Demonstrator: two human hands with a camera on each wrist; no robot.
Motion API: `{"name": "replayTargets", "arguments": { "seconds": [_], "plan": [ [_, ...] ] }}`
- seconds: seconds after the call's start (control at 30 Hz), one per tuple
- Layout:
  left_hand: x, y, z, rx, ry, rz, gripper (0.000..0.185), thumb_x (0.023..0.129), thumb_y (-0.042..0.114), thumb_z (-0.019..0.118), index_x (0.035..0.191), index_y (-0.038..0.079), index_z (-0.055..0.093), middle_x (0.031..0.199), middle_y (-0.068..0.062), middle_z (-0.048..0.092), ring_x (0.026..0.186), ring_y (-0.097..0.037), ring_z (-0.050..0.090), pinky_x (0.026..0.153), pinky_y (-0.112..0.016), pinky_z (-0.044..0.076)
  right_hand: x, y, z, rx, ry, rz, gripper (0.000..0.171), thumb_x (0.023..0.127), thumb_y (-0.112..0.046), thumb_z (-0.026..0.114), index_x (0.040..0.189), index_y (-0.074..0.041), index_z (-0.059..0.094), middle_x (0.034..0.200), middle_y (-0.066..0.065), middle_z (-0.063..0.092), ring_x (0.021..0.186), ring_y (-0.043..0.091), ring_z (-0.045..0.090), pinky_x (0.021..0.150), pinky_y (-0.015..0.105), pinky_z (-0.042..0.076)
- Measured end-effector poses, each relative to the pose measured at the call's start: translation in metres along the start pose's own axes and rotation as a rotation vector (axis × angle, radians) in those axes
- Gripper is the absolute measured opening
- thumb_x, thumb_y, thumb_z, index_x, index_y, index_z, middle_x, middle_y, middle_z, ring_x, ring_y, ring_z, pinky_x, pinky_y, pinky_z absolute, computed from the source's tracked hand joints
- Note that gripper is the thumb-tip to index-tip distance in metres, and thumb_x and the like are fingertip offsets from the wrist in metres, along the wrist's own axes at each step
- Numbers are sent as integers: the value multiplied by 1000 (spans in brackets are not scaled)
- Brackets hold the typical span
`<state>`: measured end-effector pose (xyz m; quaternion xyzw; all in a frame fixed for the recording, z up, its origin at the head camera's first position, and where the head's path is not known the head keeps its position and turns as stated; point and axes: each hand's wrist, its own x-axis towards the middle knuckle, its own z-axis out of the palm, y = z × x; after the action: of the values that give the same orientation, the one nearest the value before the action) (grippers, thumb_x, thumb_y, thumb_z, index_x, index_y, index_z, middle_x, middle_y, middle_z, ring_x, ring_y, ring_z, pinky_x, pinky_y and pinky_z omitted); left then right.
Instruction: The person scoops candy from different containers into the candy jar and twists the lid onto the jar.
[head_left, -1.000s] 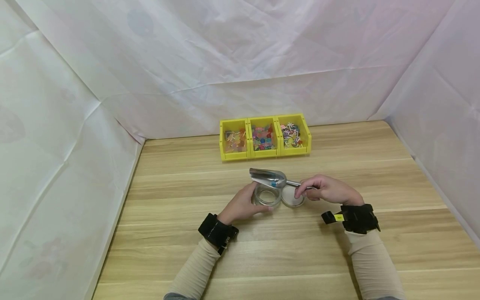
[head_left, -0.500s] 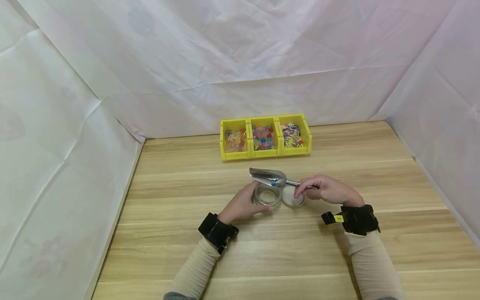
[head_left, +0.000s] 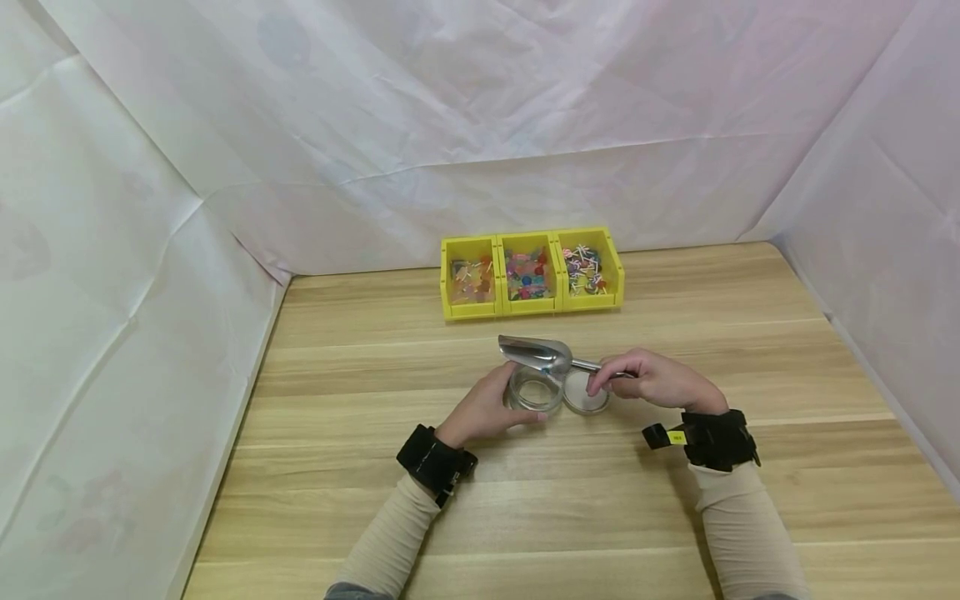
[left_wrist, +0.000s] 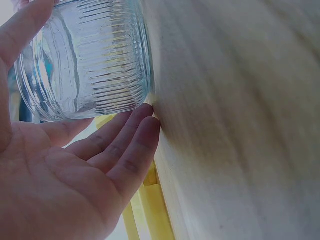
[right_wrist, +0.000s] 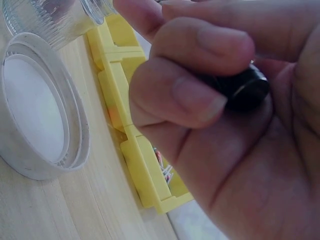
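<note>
the glass jar (head_left: 535, 392) is clear, ribbed round its wall and open at the top; it stands on the wooden table (head_left: 375, 500) near the middle. the left hand (head_left: 483, 410) cups it from the left side — thumb up one side, fingers (left_wrist: 131, 145) nearly straight along its base. the right hand (head_left: 654, 379) has its fingers curled round the dark handle end of a metal scoop (head_left: 536, 354), whose bowl hangs tilted just over the jar's mouth; what lies in the bowl is too small to tell. a white lid (head_left: 585, 392) lies upturned just right of the jar. farther back stand three joined yellow bins (head_left: 529, 274) — each filled with small mixed-colour pieces.
</note>
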<state>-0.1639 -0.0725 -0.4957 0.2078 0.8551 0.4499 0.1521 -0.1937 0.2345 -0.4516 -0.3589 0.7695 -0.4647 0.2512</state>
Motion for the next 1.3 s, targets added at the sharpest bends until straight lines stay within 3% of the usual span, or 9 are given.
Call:
{"name": "replayTargets", "arguments": {
  "seconds": [0.2,0.47,0.73,0.9,1.1,1.3],
  "plan": [
    [0,1,0,-9,0,6,90,77,40,85,151,32,33,149,5,47,139,-15,42,114,-39,35,0,0,0,-5,3,-2,27,98,5,51,109,-6,72,106,8,68,88,21,56,78,24,50],
    [0,4,-1,-14,6,17,90,77,41,85,151,31,34,150,4,46,139,-17,42,114,-40,34,0,0,0,-15,12,24,30,97,5,51,109,-11,73,108,4,69,91,29,57,80,25,50],
    [-2,5,-1,-3,9,11,90,77,38,86,150,32,35,150,4,46,139,-16,41,114,-40,34,0,0,0,-20,8,29,29,97,4,51,110,-10,73,97,22,61,80,14,53,70,25,47],
    [-1,4,-1,-23,8,12,90,77,37,86,151,33,34,150,6,45,139,-15,41,114,-39,34,-1,-1,0,-31,24,45,30,98,3,51,110,-15,72,99,20,64,80,14,53,69,26,47],
    [-1,3,0,-47,6,3,89,77,34,86,150,32,36,148,5,48,138,-19,44,114,-40,35,-1,0,0,-29,31,26,28,98,6,49,112,-6,71,106,8,70,82,15,55,69,26,48],
    [1,3,0,-45,6,10,90,77,35,86,151,35,33,149,8,47,138,-15,43,114,-38,35,-2,0,-1,-23,37,11,27,100,4,48,113,-5,70,103,21,67,75,14,53,64,25,48]
  ]
}}
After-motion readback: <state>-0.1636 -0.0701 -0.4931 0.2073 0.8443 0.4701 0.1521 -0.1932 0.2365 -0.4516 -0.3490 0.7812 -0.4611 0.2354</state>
